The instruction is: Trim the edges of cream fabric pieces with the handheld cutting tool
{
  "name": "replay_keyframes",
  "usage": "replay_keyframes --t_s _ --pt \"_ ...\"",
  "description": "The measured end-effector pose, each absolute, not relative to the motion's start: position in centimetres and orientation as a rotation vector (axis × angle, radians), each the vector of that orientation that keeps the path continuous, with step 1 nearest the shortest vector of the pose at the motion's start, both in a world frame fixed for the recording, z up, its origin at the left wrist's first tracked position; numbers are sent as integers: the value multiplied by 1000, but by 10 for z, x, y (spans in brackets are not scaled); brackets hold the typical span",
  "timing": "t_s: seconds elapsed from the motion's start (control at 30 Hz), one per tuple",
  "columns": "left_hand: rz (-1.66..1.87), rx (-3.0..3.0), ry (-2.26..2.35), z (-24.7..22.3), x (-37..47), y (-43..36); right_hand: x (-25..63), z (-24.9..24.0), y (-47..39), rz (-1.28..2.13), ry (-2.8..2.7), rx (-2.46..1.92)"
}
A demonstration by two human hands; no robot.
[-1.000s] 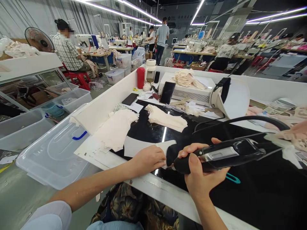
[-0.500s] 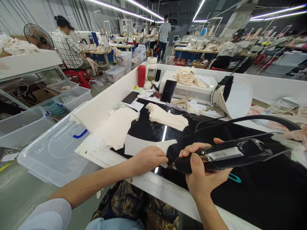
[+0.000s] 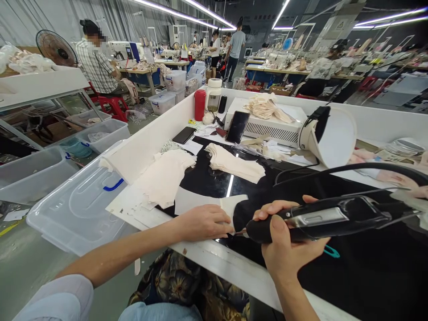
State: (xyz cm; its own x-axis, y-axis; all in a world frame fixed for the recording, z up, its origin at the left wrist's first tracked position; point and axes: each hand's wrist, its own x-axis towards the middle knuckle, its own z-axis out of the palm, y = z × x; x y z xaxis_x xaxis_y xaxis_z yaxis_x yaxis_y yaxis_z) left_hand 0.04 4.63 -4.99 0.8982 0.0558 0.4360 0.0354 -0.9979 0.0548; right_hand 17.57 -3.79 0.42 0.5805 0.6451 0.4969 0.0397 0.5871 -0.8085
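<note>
A pale cutout piece, white on the left and cream towards its right end, lies on the black glossy surface. My left hand rests flat on its near right part, fingers stretched out and close together. In my right hand is a black handheld power tool with a silver panel, my fingers wrapped round its front. Its narrow tip points left and meets the piece's edge beside my left fingertips; whether they touch is too small to tell. Beyond lie a cream fabric stack and a wider stack.
A black cable arches behind the tool. Two phones, a red bottle, a white slotted box and a white lamp stand farther back. A teal loop lies near my right hand. A clear bin lid is at left.
My left hand has flattened, its fingers stretching a little farther along the piece's near edge. The tool has stayed near the same spot on the piece. The camera view has shifted slightly.
</note>
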Motion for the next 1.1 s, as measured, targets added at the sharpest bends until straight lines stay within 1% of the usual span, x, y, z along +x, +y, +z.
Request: replay_keyframes --t_s 1.1 --pt "733 2951 80 -47 -2 44 177 5 -34 395 -852 -877"
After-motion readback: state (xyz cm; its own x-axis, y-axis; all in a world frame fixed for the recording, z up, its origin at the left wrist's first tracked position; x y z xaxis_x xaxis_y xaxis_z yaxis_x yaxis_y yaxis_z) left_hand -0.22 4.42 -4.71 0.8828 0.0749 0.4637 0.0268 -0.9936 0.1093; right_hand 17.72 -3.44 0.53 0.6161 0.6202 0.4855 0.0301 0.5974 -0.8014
